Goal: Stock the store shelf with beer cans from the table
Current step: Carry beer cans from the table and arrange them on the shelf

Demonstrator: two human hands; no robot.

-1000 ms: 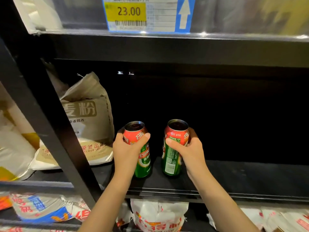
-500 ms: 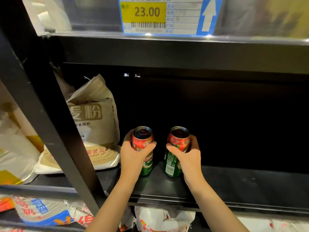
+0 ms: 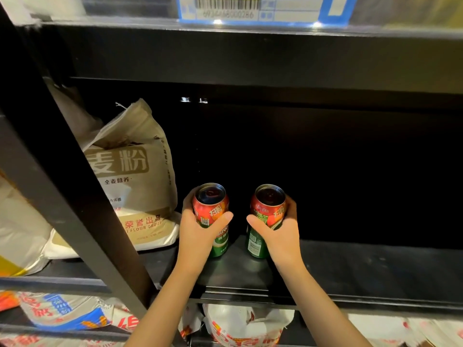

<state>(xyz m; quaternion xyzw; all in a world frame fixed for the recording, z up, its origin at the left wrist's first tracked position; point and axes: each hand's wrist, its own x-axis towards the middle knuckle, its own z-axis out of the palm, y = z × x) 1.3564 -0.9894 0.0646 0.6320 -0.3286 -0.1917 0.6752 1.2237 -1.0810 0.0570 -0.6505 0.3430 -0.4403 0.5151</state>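
Two red-and-green beer cans stand upright on the black shelf point(image 3: 363, 269). My left hand point(image 3: 198, 236) grips the left can point(image 3: 213, 209), thumb across its front and fingers round its back. My right hand point(image 3: 280, 236) grips the right can point(image 3: 268, 209) the same way. A narrow gap separates the cans. Both can bottoms appear to rest on the shelf board, deep inside the bay.
A tan flour bag point(image 3: 130, 176) leans just left of the left can. A slanted black upright point(image 3: 62, 196) crosses the left side. The shelf above point(image 3: 250, 53) carries a price label point(image 3: 263, 8). Bagged goods point(image 3: 240, 326) lie on the shelf below. The bay right of the cans is dark.
Both hands have pushed the cans a little deeper into the shelf, and the cans stand slightly further apart. The camera has tilted down and moved closer.
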